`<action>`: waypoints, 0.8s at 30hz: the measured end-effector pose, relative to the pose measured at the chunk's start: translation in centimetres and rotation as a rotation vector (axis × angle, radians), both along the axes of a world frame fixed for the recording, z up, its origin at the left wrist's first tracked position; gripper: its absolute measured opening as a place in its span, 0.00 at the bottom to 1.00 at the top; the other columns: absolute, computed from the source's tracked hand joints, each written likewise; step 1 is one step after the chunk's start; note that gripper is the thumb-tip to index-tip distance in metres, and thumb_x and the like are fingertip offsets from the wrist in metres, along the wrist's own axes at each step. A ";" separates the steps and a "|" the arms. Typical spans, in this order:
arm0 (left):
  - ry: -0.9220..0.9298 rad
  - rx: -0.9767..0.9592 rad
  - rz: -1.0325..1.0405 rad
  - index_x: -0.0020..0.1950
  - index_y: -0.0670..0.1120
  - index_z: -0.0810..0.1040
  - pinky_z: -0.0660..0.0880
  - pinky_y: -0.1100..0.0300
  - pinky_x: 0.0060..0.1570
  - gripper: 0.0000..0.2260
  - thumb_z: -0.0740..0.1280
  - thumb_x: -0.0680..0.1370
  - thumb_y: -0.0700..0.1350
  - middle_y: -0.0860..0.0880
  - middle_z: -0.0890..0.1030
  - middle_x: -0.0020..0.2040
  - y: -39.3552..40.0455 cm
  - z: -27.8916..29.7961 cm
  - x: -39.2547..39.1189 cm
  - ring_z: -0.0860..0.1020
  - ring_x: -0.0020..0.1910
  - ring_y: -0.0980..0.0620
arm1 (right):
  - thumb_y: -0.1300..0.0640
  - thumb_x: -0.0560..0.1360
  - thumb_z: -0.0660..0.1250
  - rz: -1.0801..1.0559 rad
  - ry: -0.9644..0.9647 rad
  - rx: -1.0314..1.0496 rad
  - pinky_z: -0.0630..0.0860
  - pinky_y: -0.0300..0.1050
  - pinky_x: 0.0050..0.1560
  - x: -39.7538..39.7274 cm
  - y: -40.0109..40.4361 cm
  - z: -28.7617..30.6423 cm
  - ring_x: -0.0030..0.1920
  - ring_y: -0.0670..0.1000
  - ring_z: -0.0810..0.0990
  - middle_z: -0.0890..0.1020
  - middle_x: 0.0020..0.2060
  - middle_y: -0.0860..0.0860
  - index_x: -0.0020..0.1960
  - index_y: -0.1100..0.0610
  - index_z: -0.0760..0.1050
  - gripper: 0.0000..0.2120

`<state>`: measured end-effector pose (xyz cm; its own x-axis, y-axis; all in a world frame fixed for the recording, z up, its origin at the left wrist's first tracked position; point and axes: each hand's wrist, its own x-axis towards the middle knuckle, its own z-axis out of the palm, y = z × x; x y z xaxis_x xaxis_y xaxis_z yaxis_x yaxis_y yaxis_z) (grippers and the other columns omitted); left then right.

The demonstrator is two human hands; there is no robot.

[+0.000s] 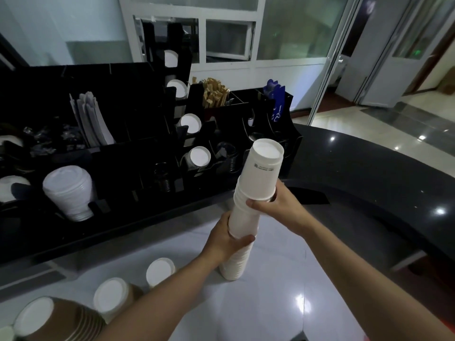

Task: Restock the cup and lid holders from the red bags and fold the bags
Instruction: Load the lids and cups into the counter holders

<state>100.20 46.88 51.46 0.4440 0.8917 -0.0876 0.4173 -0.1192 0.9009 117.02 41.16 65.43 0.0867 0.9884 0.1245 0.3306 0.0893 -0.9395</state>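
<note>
1. White paper cups, nested upside down in a long stack, sit at the centre of the frame, leaning toward the upper right, bases facing up.
2. I have my left hand wrapped around the lower part of the stack, thumb across the front, fingers curled behind.
3. I have my right hand clamped around the stack higher up, at the rim of the top few cups, with the forefinger lying across the front.
4. The bottom of the stack points at the pale bench in the lower centre; I cannot tell whether it touches the surface.
5. The black holder rack fills the left and centre of the frame, above and behind the stack.
6. Its column of round slots in the upper centre shows white cup bases facing out, one above another.
7. White dome lids stand stacked in a slot at the left of the frame.
8. Wooden stirrers stand in a compartment at the upper centre, and paper-wrapped straws lean in one at the upper left.
9. Brown cups with white bases lie on their sides in the lower left corner, beside my left forearm.
10. A dark curved counter sweeps across the right of the frame.
</note>
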 end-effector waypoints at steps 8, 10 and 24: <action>-0.087 0.082 0.021 0.61 0.80 0.56 0.74 0.69 0.48 0.41 0.80 0.58 0.68 0.70 0.74 0.59 -0.7 2.6 0.5 0.74 0.56 0.73 | 0.50 0.71 0.80 0.050 0.003 -0.023 0.79 0.36 0.52 0.4 0.0 1.0 0.61 0.43 0.81 0.82 0.60 0.41 0.65 0.35 0.72 0.28; -0.110 0.116 0.011 0.64 0.79 0.57 0.74 0.67 0.51 0.42 0.80 0.59 0.68 0.72 0.74 0.59 -0.7 3.1 0.6 0.74 0.57 0.73 | 0.52 0.72 0.79 0.081 0.001 -0.008 0.79 0.33 0.52 0.3 0.1 1.9 0.60 0.42 0.81 0.82 0.59 0.41 0.64 0.33 0.73 0.27; -0.470 0.240 0.095 0.78 0.68 0.50 0.74 0.56 0.65 0.48 0.79 0.68 0.62 0.68 0.72 0.70 1.4 12.8 -1.4 0.73 0.70 0.62 | 0.44 0.70 0.80 0.241 0.015 0.029 0.77 0.43 0.62 -0.9 4.0 8.3 0.64 0.45 0.79 0.81 0.64 0.44 0.70 0.40 0.72 0.31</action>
